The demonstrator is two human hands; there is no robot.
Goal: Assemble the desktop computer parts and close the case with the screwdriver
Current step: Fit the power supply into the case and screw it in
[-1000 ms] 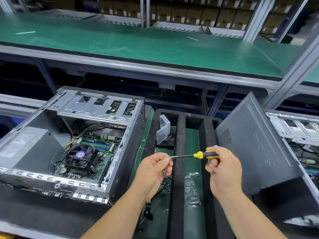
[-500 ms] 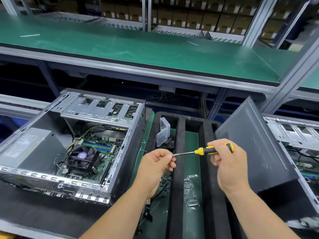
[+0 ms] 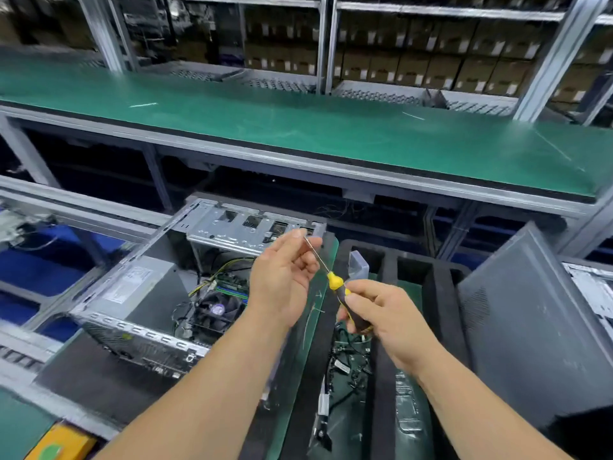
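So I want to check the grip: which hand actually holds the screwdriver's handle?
The right hand grips the black-and-yellow handle of the screwdriver. The left hand only pinches the bare metal shaft near its tip, above the open computer case.

1. A long green-topped counter (image 3: 298, 127) on a grey metal frame spans the workshop from left to right.
2. Behind the counter, metal shelving (image 3: 326, 41) holds rows of brown cardboard boxes (image 3: 408, 66) in dim light.
3. Grey upright posts (image 3: 557, 58) rise from the counter's far edge.
4. Below the counter, blue bins (image 3: 36, 260) sit in shadow at left.
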